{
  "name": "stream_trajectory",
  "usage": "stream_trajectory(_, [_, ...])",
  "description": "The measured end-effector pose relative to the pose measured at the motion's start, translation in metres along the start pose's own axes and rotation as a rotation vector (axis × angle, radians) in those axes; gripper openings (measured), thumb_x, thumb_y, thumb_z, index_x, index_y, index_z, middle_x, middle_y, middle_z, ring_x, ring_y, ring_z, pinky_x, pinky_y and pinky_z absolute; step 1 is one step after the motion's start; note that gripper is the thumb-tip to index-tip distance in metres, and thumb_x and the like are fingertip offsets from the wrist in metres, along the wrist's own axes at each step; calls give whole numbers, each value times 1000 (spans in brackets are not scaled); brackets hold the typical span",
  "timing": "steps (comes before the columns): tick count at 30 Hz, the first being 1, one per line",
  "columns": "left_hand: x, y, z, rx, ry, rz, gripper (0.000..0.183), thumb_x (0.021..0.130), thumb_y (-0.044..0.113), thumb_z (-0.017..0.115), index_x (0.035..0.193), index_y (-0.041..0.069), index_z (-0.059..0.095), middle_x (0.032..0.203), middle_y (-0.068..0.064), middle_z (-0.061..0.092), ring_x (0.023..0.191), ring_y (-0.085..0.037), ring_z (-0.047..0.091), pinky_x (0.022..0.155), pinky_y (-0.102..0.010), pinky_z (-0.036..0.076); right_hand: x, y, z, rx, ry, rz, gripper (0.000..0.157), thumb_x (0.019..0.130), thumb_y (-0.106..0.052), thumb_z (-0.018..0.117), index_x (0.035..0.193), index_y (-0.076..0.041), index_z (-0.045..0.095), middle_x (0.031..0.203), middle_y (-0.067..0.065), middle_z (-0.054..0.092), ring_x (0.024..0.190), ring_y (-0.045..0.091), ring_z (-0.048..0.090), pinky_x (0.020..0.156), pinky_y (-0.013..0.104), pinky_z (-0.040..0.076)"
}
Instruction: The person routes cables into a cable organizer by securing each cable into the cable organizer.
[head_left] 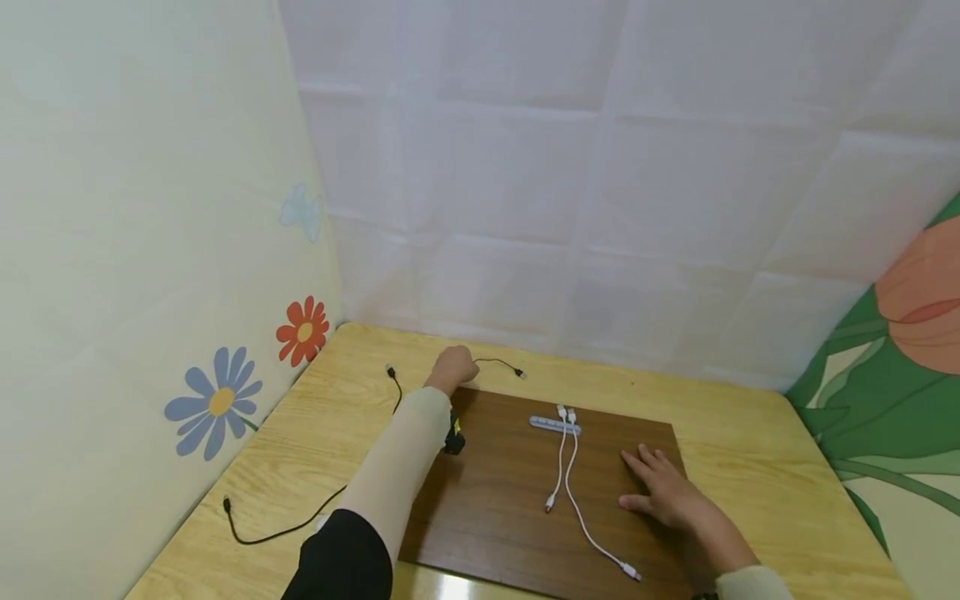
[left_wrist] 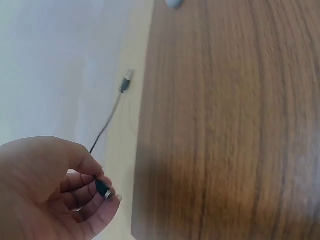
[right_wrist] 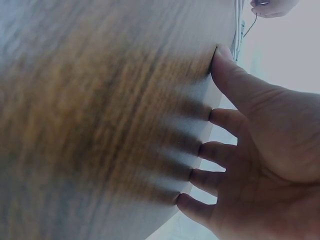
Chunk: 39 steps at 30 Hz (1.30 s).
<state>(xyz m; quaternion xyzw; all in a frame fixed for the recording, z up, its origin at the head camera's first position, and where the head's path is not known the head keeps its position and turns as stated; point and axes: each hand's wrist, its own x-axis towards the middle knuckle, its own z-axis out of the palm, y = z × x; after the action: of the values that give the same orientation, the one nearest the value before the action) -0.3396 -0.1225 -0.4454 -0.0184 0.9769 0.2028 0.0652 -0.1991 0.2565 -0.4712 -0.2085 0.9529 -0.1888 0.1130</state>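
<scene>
My left hand (head_left: 454, 367) is over the far left corner of a dark brown board (head_left: 495, 492). In the left wrist view its thumb and fingers pinch one end of a short black USB cable (left_wrist: 107, 122), near a small plug (left_wrist: 103, 188). The cable's other plug (head_left: 521, 373) points away to the right past the board's far edge. With fingers spread, my right hand (head_left: 663, 490) rests its fingertips on the right part of the board. Between the hands, a grey-blue cable holder (head_left: 553, 425) lies near the board's far edge, with two white cables (head_left: 576, 492) across it.
Another black cable (head_left: 281, 533) lies on the light wooden table (head_left: 750, 467) left of the board, partly hidden by the left arm. One black USB plug (head_left: 391, 371) shows at the far left. A white cloth wall (head_left: 525, 208) stands behind, and a flowered wall (head_left: 187, 250) is at left.
</scene>
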Motion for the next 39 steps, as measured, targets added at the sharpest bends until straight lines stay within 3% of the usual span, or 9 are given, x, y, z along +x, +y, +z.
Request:
stream_trajectory(4, [2, -1, -1, -92, -52, 28, 43, 96, 3, 49, 55, 10, 45, 50, 1, 41, 49, -13, 36, 55, -29, 39, -1, -1, 2, -1, 3, -4, 78, 89, -36, 75, 144, 10, 45, 149, 46, 27, 136, 69, 20, 106, 77, 25])
stream_trajectory(6, [9, -3, 3, -141, -72, 50, 35, 98, 7, 53, 64, 6, 58, 56, -3, 54, 53, -16, 48, 58, -31, 45, -1, -2, 0, 1, -2, -2, 78, 89, -36, 75, 145, 10, 45, 149, 46, 26, 136, 69, 19, 106, 77, 25])
stream_trajectory(9, [6, 1, 2, -234, -73, 92, 22, 100, 14, 59, 85, 3, 70, 70, -6, 66, 65, -18, 60, 68, -34, 53, -2, -3, -3, -7, -6, 7, 78, 90, -36, 74, 145, 10, 44, 150, 46, 26, 137, 68, 19, 107, 76, 25])
stream_trajectory(12, [-3, 6, 2, -336, -58, 99, 16, 99, 13, 63, 99, 1, 73, 83, -8, 72, 76, -18, 66, 73, -33, 55, -1, -4, -6, -19, -8, 11, 78, 90, -37, 74, 145, 10, 44, 150, 46, 25, 137, 68, 19, 107, 76, 25])
stream_trajectory(16, [-14, 8, 8, -452, -40, 116, 12, 95, 7, 64, 103, -1, 70, 87, -9, 71, 74, -15, 63, 65, -26, 53, -1, -4, -6, -7, -25, 22, 80, 90, -39, 73, 146, 9, 43, 151, 45, 23, 138, 67, 17, 107, 76, 24])
stream_trajectory(22, [-27, 9, 18, -577, -105, 140, 18, 92, 1, 61, 109, -5, 66, 85, -7, 66, 72, -14, 60, 62, -23, 50, 0, -3, -4, 0, -42, 42, 82, 90, -41, 73, 147, 9, 42, 152, 44, 22, 139, 66, 15, 109, 75, 22])
stream_trajectory(29, [-41, 11, 22, -575, -157, 174, 21, 103, 17, 55, 104, 0, 68, 81, -4, 69, 73, -14, 60, 66, -25, 49, -1, -1, -2, 0, -45, 47, 82, 90, -41, 73, 147, 9, 42, 152, 45, 21, 138, 67, 15, 109, 76, 22])
stream_trajectory(33, [-49, 13, 23, -624, -174, 174, 16, 104, 16, 58, 101, 3, 66, 79, -5, 68, 72, -16, 62, 64, -27, 52, -1, 0, -2, 12, -55, 48, 83, 89, -41, 74, 147, 9, 42, 152, 45, 21, 138, 67, 15, 109, 76, 22])
stream_trajectory(39, [-62, 21, 20, -661, -129, 224, 12, 102, 15, 61, 98, 5, 65, 81, -9, 69, 67, -17, 61, 60, -29, 52, 4, 1, -3, 13, -42, 52, 85, 87, -41, 76, 147, 8, 42, 152, 45, 21, 138, 66, 16, 109, 75, 21])
